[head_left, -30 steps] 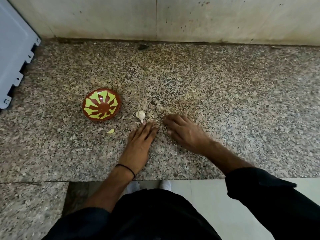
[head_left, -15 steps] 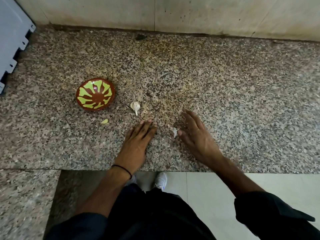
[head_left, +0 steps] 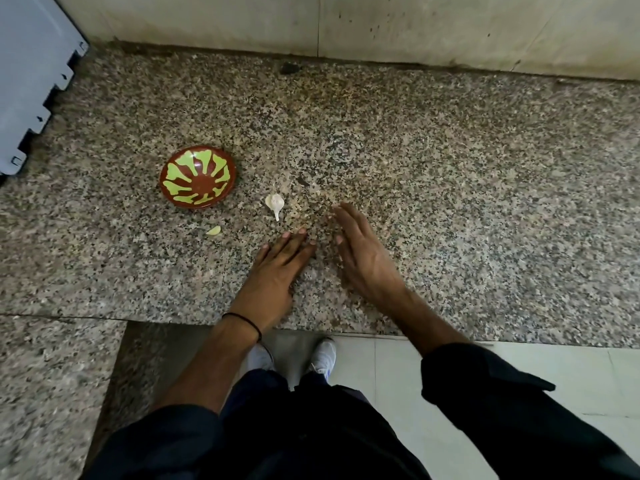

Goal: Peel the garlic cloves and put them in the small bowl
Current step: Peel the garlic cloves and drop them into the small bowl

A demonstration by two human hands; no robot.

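Observation:
A small brown bowl [head_left: 198, 180] with a green pattern stands on the speckled granite counter [head_left: 450, 202]; nothing shows inside it. A whitish piece of garlic with a stem [head_left: 275, 203] lies right of the bowl. A pale peeled clove [head_left: 214, 231] lies in front of the bowl. My left hand [head_left: 277, 268] rests flat on the counter, fingers straight, just below the garlic piece. My right hand [head_left: 363, 251] is beside it, on edge with straight fingers, holding nothing that I can see.
A tiled wall [head_left: 381, 26] runs along the back of the counter. A grey plastic object [head_left: 31, 71] sits at the far left. The counter's front edge lies just behind my wrists, with my shoes [head_left: 322, 356] and the floor below.
My right hand has swung back toward my left hand and turned on its edge. The small white scrap seen near it half a second ago is now out of sight. My left hand stays put.

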